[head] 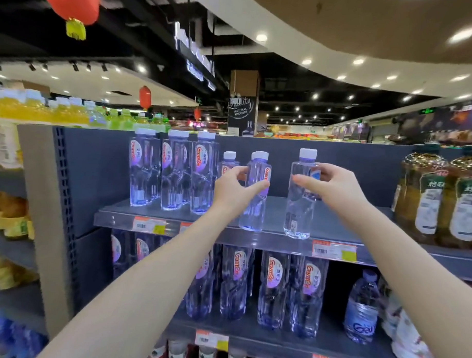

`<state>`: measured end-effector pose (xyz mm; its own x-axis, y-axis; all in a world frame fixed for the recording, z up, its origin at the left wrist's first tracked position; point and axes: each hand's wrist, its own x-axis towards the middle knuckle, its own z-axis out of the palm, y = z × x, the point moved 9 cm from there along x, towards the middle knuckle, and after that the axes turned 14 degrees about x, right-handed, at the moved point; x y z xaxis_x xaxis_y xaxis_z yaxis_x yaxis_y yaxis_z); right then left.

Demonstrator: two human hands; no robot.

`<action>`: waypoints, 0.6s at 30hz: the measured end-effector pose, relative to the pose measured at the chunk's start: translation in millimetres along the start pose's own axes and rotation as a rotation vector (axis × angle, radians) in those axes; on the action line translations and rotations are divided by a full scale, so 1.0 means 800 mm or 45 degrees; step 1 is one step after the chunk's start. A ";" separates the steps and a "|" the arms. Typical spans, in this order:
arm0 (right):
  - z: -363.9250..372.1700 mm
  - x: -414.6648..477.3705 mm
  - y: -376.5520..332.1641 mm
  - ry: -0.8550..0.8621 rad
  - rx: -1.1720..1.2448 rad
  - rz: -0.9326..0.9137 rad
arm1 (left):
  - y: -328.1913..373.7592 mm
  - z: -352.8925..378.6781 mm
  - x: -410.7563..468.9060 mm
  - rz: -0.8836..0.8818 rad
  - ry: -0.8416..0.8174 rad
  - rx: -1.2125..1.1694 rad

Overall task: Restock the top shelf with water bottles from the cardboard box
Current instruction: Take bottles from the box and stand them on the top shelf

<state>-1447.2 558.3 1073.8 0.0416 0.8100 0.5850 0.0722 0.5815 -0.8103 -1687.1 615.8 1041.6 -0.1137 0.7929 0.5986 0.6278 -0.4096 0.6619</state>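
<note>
My left hand [234, 188] grips a clear white-capped water bottle [253, 206] that stands near the front edge of the top shelf [270, 235]. My right hand [333, 185] grips a second water bottle [299, 208], upright on the same shelf a little to the right. Another small bottle [228, 162] stands behind my left hand. Taller water bottles [173, 171] stand in rows at the shelf's left end. The cardboard box is out of view.
Large oil jugs [440, 202] fill the right end of the top shelf. Bare shelf lies between my right-hand bottle and the jugs. The shelf below [250, 337] holds several tall water bottles. A grey upright panel [41, 198] borders the left, with yellow drinks [58, 111] beyond.
</note>
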 end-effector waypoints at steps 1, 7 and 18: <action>0.000 0.009 0.003 0.009 -0.004 0.001 | 0.000 0.003 0.006 0.007 -0.003 -0.002; -0.001 0.042 0.019 0.074 0.018 0.024 | 0.001 0.011 0.031 0.071 0.025 -0.009; -0.009 0.067 0.036 0.131 -0.018 0.034 | -0.014 0.019 0.036 0.076 -0.053 0.209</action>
<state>-1435.7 618.2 1082.3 0.1456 0.8127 0.5641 0.0836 0.5581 -0.8256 -1686.0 650.0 1044.3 -0.0422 0.7888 0.6132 0.7502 -0.3803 0.5409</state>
